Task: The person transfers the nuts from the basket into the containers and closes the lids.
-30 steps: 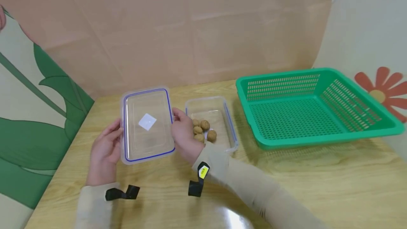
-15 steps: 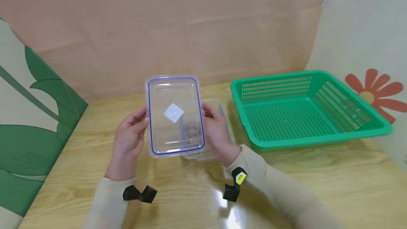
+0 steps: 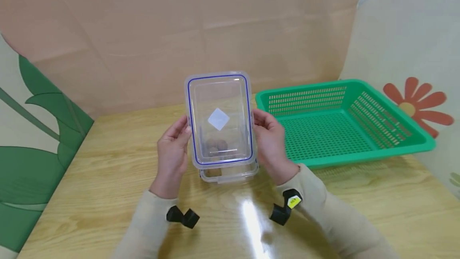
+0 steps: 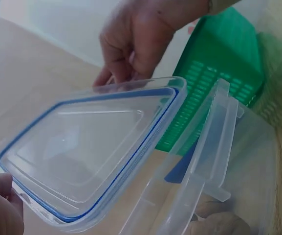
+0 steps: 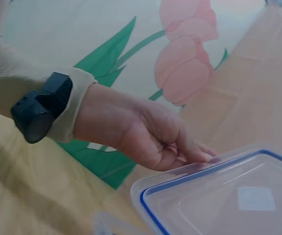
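A clear plastic lid (image 3: 226,95) with a blue seal and a white diamond label is held up, tilted, between both hands. My left hand (image 3: 172,155) pinches its left edge; that hand (image 5: 141,132) shows across the lid in the right wrist view. My right hand (image 3: 271,143) grips the right edge. Below the lid a clear plastic food container (image 3: 233,178) stands on the table. Several walnuts (image 3: 216,145) lie in it, seen dimly through the lid. In the left wrist view, the lid (image 4: 87,147) is apart from the container's rim (image 4: 194,181), above the walnuts (image 4: 219,223).
A green slotted plastic basket (image 3: 334,131) stands on the wooden table (image 3: 108,195) to the right of the right hand. Behind the table rises a pinkish covered wall (image 3: 143,31). Painted leaves (image 3: 32,171) cover the wall at left, and a red flower (image 3: 413,103) shows at right.
Both hands have carried the lid rightward and up in the view, from beside the container to over it. The far edge has risen, and the walnuts now show through the lid.
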`<state>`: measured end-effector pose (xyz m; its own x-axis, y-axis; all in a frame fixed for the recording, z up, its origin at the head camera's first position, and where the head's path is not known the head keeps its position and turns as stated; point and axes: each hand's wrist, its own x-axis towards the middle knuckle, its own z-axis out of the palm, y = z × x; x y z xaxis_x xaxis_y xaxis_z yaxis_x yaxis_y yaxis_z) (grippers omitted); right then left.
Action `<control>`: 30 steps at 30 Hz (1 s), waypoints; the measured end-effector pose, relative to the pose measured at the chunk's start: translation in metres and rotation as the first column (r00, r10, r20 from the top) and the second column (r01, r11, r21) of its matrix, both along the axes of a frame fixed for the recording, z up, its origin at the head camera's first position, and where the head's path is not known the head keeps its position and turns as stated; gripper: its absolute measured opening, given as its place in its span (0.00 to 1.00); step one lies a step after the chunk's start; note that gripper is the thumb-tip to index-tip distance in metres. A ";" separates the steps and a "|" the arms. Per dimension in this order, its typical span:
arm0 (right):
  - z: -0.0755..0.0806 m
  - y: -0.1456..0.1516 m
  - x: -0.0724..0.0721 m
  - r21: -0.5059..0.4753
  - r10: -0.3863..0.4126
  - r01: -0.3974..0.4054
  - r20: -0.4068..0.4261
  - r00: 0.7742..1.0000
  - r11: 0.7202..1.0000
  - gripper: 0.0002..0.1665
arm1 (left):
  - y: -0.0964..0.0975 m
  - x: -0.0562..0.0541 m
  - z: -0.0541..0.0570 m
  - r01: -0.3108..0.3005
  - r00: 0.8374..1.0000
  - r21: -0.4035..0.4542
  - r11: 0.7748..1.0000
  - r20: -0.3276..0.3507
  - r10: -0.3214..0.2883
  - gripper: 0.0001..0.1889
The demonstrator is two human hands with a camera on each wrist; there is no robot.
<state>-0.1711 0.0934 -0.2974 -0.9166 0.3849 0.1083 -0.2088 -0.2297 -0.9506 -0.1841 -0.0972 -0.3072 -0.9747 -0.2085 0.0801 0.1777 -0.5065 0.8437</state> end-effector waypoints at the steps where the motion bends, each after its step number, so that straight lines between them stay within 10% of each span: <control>1: 0.002 0.001 0.000 0.006 -0.003 0.003 -0.015 1.000 1.000 0.23 | 0.002 0.000 0.000 -0.010 1.000 0.011 1.000 -0.008 0.010 0.18; 18: 0.001 -0.001 -0.004 0.015 -0.115 0.119 -0.167 0.979 0.993 0.19 | 0.012 -0.004 0.002 -0.100 0.989 0.059 0.993 -0.103 0.106 0.22; 30: 0.007 0.000 -0.002 -0.189 -0.054 0.047 -0.030 0.998 0.981 0.08 | 0.020 -0.004 0.001 -0.218 0.961 0.043 0.975 -0.163 0.222 0.20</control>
